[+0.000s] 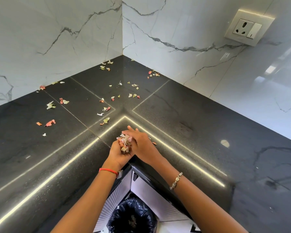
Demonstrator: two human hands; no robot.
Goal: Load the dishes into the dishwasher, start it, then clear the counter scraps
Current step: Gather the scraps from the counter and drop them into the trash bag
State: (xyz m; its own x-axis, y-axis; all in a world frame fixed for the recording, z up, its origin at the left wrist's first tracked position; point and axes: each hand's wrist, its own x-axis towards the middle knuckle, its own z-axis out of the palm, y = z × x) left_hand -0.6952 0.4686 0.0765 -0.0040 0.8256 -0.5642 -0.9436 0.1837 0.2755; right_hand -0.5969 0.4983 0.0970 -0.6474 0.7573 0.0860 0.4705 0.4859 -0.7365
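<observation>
Item: your left hand (pixel 118 154), cupped at the inner corner edge of the black polished stone counter (pixel 183 115), fingers curled round a clump of pink, white and green scraps (pixel 125 142). Your right hand (pixel 140 142), fingers straight, presses that clump; hands together. Also: loose scraps (pixel 50 122) scattered across the counter; black-lined bin (pixel 133 214) below.

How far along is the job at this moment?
The dishwasher is out of view, so those steps cannot be judged. Done: the bin below already holds some waste. In hand: the right hand presses a handful into the cupped left hand at the counter edge. Left: many scraps lie scattered toward the corner.
</observation>
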